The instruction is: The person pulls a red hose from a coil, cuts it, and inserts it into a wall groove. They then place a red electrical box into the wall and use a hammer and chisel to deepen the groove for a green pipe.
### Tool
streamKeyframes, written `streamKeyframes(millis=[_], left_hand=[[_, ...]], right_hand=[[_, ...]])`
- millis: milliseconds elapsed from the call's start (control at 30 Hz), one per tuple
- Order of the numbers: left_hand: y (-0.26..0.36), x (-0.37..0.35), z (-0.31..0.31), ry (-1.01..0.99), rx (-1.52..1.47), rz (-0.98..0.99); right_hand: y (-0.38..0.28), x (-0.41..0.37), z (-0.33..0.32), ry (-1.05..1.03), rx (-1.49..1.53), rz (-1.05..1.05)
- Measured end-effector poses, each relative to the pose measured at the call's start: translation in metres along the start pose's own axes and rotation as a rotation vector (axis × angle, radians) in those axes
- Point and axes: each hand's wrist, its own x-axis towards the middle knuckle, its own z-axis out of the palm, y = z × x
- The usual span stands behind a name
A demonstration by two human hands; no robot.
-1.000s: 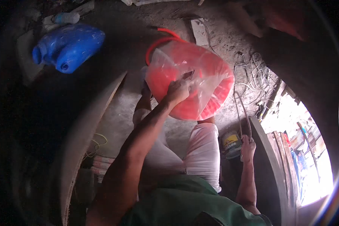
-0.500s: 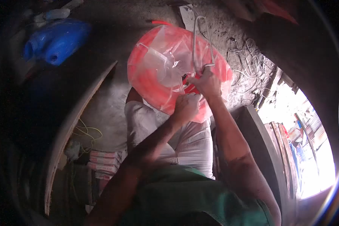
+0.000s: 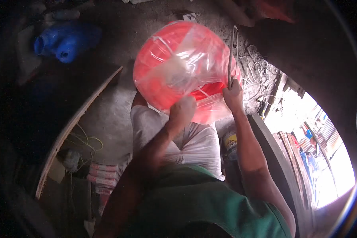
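Note:
A large coil of red tubing (image 3: pixel 152 55) wrapped in clear plastic film (image 3: pixel 204 49) lies against my knees. The film has a torn gap on its near side, where bare red tubing (image 3: pixel 212 89) shows. My left hand (image 3: pixel 182 110) is closed at the near edge of the gap, seemingly on the film; the fingers are blurred. My right hand (image 3: pixel 233 95) is wrapped around the handle of a hacksaw (image 3: pixel 231 59), at the right side of the coil. Its thin metal frame points away from me, seen nearly edge-on.
Tangled grey cable (image 3: pixel 258 71) lies on the ground at right. A blue plastic container (image 3: pixel 67 41) sits at far left. A board edge (image 3: pixel 81 115) rises at left, near stacked printed packs (image 3: pixel 103 174). Planks (image 3: pixel 293 158) lean by the bright opening.
My hands have moved apart, the left one leftward and the right one rightward with the hacksaw. The gap in the film looks wider. The hacksaw frame has turned nearly edge-on.

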Motion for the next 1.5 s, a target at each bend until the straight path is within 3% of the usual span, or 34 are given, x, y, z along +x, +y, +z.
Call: streamKeyframes(millis=[33, 100, 167, 200, 233, 267, 333, 400, 467, 600, 700, 733, 833, 933, 1000, 1033, 1067, 1100, 1133, 1167, 1200, 1267, 1333, 1400, 1433, 1467, 1500], left_hand=[[0.001, 0.015, -0.015, -0.087, -0.077, -0.136], [-0.054, 0.031, -0.006, -0.229, -0.389, -0.095], [-0.021, 0.030, -0.114, -0.401, -0.680, -0.393], [-0.030, 0.021, -0.165, -0.247, -0.833, -0.058], [-0.047, 0.014, -0.194, 0.060, -0.862, -0.052], [-0.107, 0.026, -0.207, 0.330, -1.454, -0.073], [-0.144, 0.036, -0.228, 0.653, -1.500, -0.327], [-0.276, 0.049, -0.157, 0.343, -1.003, -0.467], [-0.197, 0.044, -0.123, 0.206, -1.155, -0.688], [-0.187, 0.055, -0.050, 0.243, -1.398, -0.627], [-0.197, 0.033, -0.065, 0.271, -1.421, -0.564], [-0.197, 0.019, -0.084, 0.284, -1.399, -0.532], [-0.178, -0.019, -0.163, 0.371, -1.283, -0.395], [-0.129, -0.054, -0.248, 0.503, -1.083, -0.202], [-0.079, -0.075, -0.278, 0.526, -0.909, -0.044], [-0.049, -0.081, -0.274, 0.465, -0.774, 0.084], [-0.020, -0.079, -0.263, 0.197, -0.907, 0.025], [-0.020, -0.054, -0.241, 0.200, -0.250, 0.584], [0.026, -0.044, -0.220, 0.217, -0.273, 0.509], [0.031, -0.036, -0.172, 0.077, -0.313, 0.458], [0.013, -0.029, -0.118, -0.062, -0.354, 0.412], [-0.020, -0.030, -0.048, -0.503, -0.280, 0.143], [-0.038, -0.016, -0.036, -0.821, 0.081, -0.020], [-0.101, -0.020, -0.009, -0.471, -0.206, -0.049], [-0.118, -0.006, -0.029, -0.396, -0.258, -0.124], [-0.196, 0.004, 0.008, -0.265, -0.455, -0.232], [-0.196, 0.018, -0.042, 0.040, -0.150, -0.210]], right_hand=[[-0.015, -0.008, -0.008, -0.018, 0.064, 0.015], [-0.038, -0.025, -0.013, -0.002, 0.143, 0.025], [-0.060, -0.039, -0.013, 0.012, 0.330, -0.032], [-0.078, -0.044, -0.025, -0.023, 0.367, -0.032], [-0.081, -0.049, -0.028, -0.022, 0.382, -0.036], [-0.081, -0.054, -0.032, -0.039, 0.361, -0.033], [-0.084, -0.063, -0.046, -0.051, 0.342, -0.044], [-0.094, -0.072, -0.065, -0.101, 0.270, -0.058], [-0.110, -0.081, -0.082, -0.108, 0.240, -0.059], [-0.114, -0.095, -0.094, -0.150, 0.217, -0.110], [-0.095, -0.085, -0.082, -0.046, 0.161, -0.137], [-0.091, -0.075, -0.080, -0.022, 0.203, -0.048], [-0.110, -0.039, -0.070, 0.103, 0.222, -0.089], [-0.077, -0.008, -0.028, 0.042, 0.343, -0.022], [-0.049, 0.003, 0.010, 0.119, 0.400, -0.001], [0.018, 0.004, 0.032, 0.139, 0.625, 0.039], [0.081, 0.004, 0.053, 0.171, 0.864, 0.075], [0.140, 0.004, 0.073, 0.214, 1.090, 0.106], [0.117, -0.006, 0.043, 0.186, 0.406, 0.132], [0.092, -0.019, 0.007, 0.142, -0.284, 0.150], [0.137, -0.034, -0.001, 0.114, -0.383, 0.223], [0.198, -0.078, -0.020, 0.057, -0.462, 0.270], [0.223, -0.123, -0.033, 0.111, -0.409, 0.417], [0.238, -0.161, -0.040, 0.069, -0.402, 0.505], [0.246, -0.177, -0.038, 0.078, -0.392, 0.532], [0.251, -0.191, -0.032, 0.091, -0.379, 0.558], [0.266, -0.200, -0.025, 0.106, -0.299, 0.583]])
